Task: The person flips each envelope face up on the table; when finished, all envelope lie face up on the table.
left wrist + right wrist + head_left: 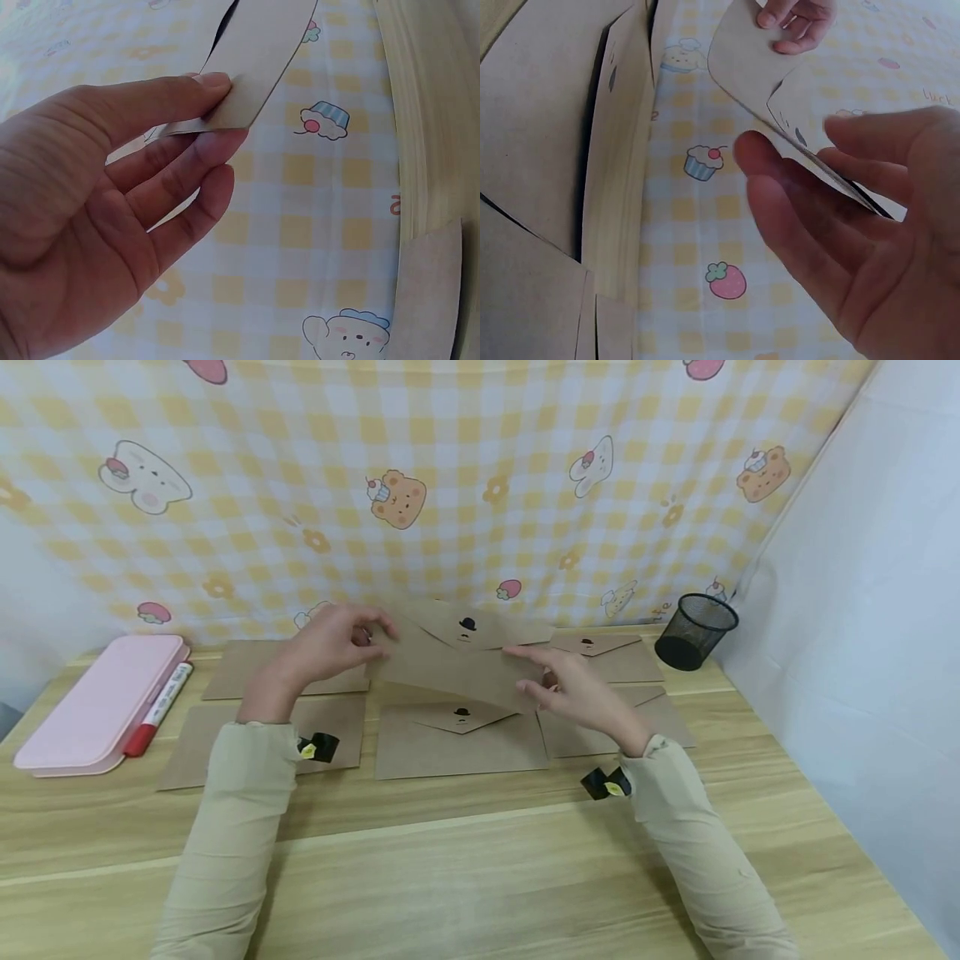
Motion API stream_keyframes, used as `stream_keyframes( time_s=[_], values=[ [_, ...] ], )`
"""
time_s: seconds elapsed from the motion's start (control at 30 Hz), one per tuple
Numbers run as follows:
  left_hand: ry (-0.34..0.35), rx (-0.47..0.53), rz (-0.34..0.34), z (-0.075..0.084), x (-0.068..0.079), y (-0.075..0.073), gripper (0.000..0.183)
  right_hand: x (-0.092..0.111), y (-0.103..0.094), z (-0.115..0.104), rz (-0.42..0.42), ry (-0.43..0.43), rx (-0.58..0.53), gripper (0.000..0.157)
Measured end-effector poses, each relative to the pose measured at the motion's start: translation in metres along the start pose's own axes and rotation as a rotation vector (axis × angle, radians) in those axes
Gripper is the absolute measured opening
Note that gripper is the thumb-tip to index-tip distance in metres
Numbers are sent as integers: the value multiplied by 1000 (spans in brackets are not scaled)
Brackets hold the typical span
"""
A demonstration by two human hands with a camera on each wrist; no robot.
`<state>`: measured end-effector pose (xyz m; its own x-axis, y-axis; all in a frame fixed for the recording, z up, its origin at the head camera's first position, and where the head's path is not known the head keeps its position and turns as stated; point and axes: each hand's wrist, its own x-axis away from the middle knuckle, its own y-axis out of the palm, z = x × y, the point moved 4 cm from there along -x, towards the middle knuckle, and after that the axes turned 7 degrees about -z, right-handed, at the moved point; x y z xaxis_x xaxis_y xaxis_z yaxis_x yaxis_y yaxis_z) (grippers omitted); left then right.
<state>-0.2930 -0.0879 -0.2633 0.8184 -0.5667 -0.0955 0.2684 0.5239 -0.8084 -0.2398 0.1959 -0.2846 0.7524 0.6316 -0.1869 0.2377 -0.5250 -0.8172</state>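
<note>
A brown paper envelope (435, 664) with a small bowler-hat print on its pointed flap is held up above the table. My left hand (326, 639) pinches its left edge; in the left wrist view the thumb (202, 90) lies on one side and fingers support the other. At the right side, my right hand (581, 685) has its index finger extended at the flap, the thumb just below it. The right wrist view shows that hand's fingers (772, 202) loosely spread around the envelope edge. Another brown envelope (457, 752) lies directly below.
More brown envelopes lie in rows at left (333, 714) and right (622, 664). A pink case (105, 702) and a red-capped marker (157, 710) are at far left. A black mesh pen cup (693, 631) stands back right, before a checked cloth (480, 543).
</note>
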Motion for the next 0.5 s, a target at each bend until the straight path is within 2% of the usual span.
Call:
stream_keyframes(
  time_s=[0.17,0.23,0.3,0.5],
  values=[
    [-21,25,1,-6,1,1,11,0,9,3,-162,57,-72,73],
    [-31,26,0,-8,0,1,9,0,11,4,-196,79,-88,80],
    [-41,25,2,-8,0,1,10,0,12,5,-199,89,-82,81],
    [-55,20,13,-8,-2,3,11,-3,11,7,-131,81,-24,77]
  ],
)
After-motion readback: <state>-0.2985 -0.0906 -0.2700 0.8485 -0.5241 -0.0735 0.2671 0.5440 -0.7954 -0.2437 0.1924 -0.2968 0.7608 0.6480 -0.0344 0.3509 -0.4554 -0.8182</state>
